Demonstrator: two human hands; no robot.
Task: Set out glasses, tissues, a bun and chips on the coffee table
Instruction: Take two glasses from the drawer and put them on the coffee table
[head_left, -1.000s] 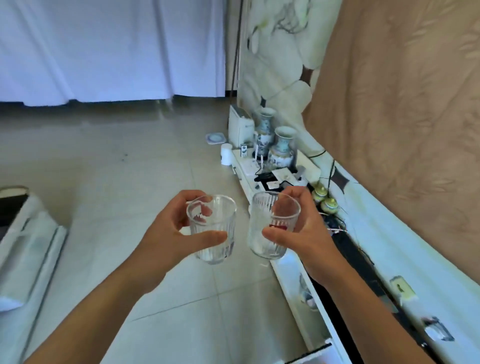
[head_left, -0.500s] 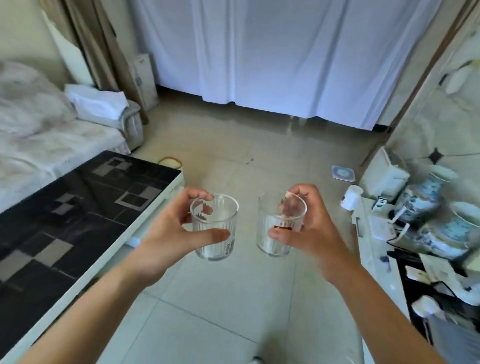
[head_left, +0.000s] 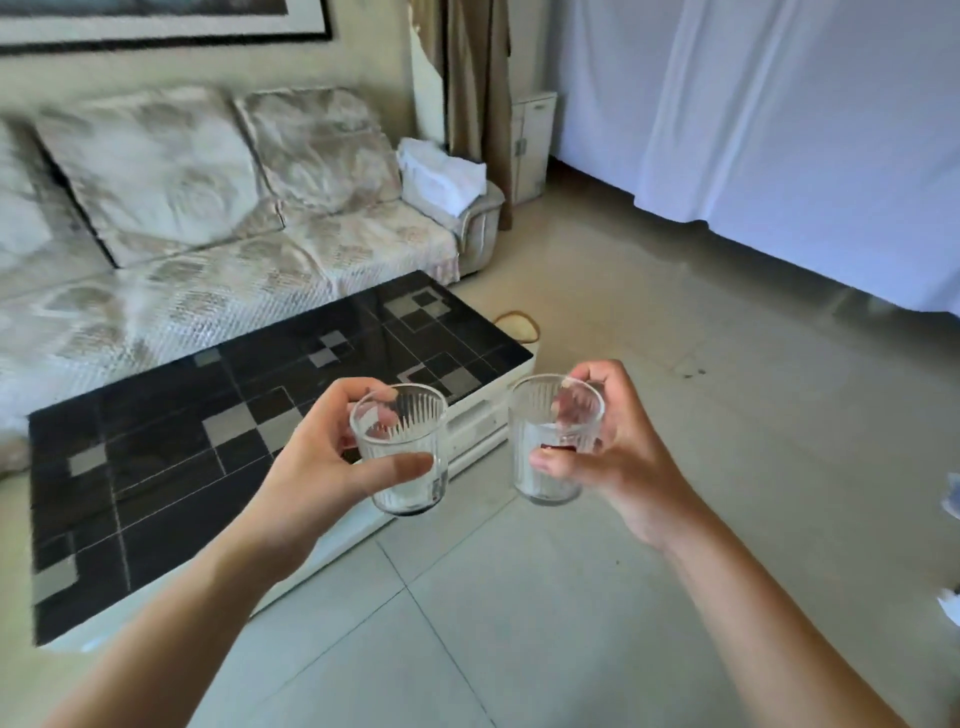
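Observation:
My left hand (head_left: 317, 467) grips a clear ribbed glass (head_left: 402, 457), upright and empty, in front of the near right corner of the coffee table. My right hand (head_left: 618, 457) holds a second clear ribbed glass (head_left: 550, 441) over the tiled floor, just right of that corner. The coffee table (head_left: 218, 447) is low, with a glossy black top patterned in grey squares and a white base. It runs from the lower left to the centre of the view. No tissues, bun or chips are visible.
A pale patterned sofa (head_left: 218, 244) stands behind the table, with a folded white cloth (head_left: 441, 174) on its right armrest. White curtains (head_left: 779, 119) hang at the back right. A small round object (head_left: 517, 325) lies on the floor past the table's far corner.
The view has swung left: the TV stand with vases has left the frame, and the coffee table and sofa have come into full view. Both hands still hold their glasses.

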